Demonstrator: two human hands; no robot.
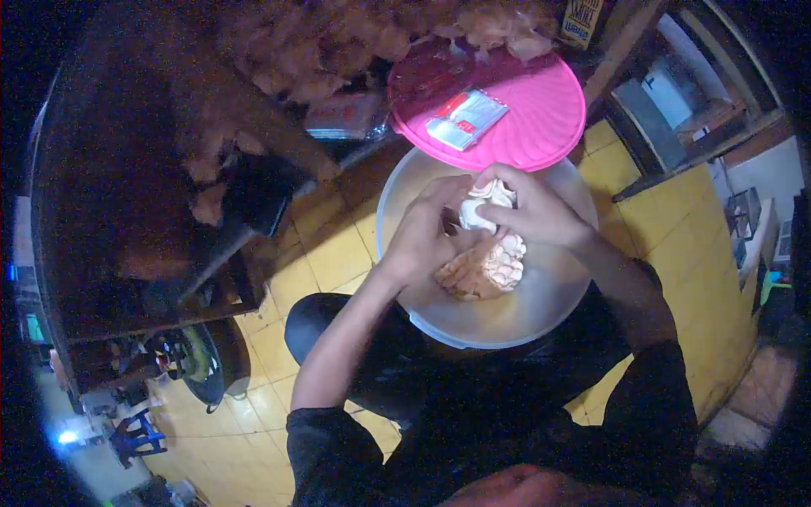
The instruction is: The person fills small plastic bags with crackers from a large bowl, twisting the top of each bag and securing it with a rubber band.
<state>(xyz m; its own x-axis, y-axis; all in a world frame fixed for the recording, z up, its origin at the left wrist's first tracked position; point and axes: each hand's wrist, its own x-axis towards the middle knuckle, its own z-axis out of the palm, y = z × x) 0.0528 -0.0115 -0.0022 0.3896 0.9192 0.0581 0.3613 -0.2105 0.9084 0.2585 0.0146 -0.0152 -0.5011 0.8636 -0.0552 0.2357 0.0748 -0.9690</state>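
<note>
Against the right hand (539, 209) sits a white bundle (473, 216).

A round, bright pink plastic lid with swirling ridges (541, 114) bears a flat, clear-and-white plastic packet with red print (486, 114). Near the lid's upper right stands a yellowish-brown box with dark lettering (581, 21). The yellow tiled floor (680, 241) spreads out on both sides, and on the right sits a wooden-framed shelf unit (705, 145). At lower left, a dark, round pan (217, 390) holds something green and curved (199, 357). Beyond it are a blue plastic stool (150, 435) and a glaring white light (67, 437).
</note>
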